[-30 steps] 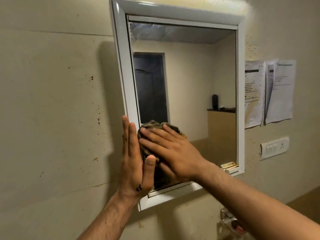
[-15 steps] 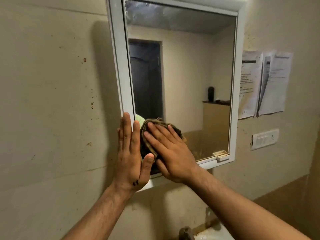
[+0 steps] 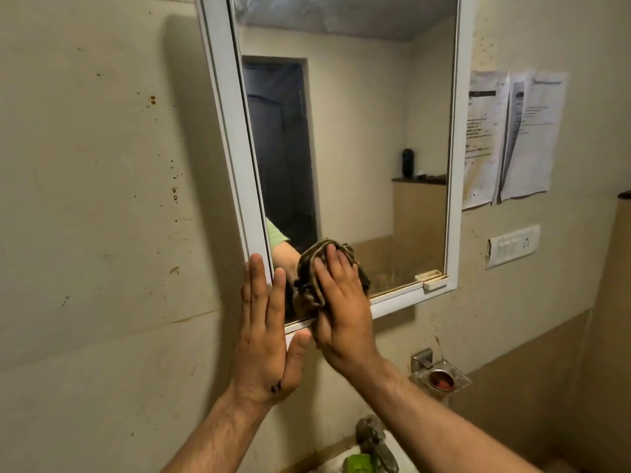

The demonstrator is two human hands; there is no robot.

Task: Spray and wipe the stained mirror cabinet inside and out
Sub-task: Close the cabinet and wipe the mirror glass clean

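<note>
The right hand (image 3: 341,302) presses a wadded cloth (image 3: 312,268), fingers fairly straight, on the lower left glass of the wall-hung mirror cabinet (image 3: 223,107); the left hand (image 3: 266,336), flat and open, braces its left frame, probably steadying the door.

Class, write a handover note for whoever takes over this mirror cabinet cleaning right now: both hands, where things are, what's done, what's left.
Left hand: flat, fingers straight, pressing the cabinet frame at its lower left corner.
Right hand: presses the bunched cloth on the mirror, lower left.
Done: door shut, wiping of the glass under way.
Left: brown smears along the mirror's lower right, the frame, the inside. No spray bottle plainly in view.
</note>
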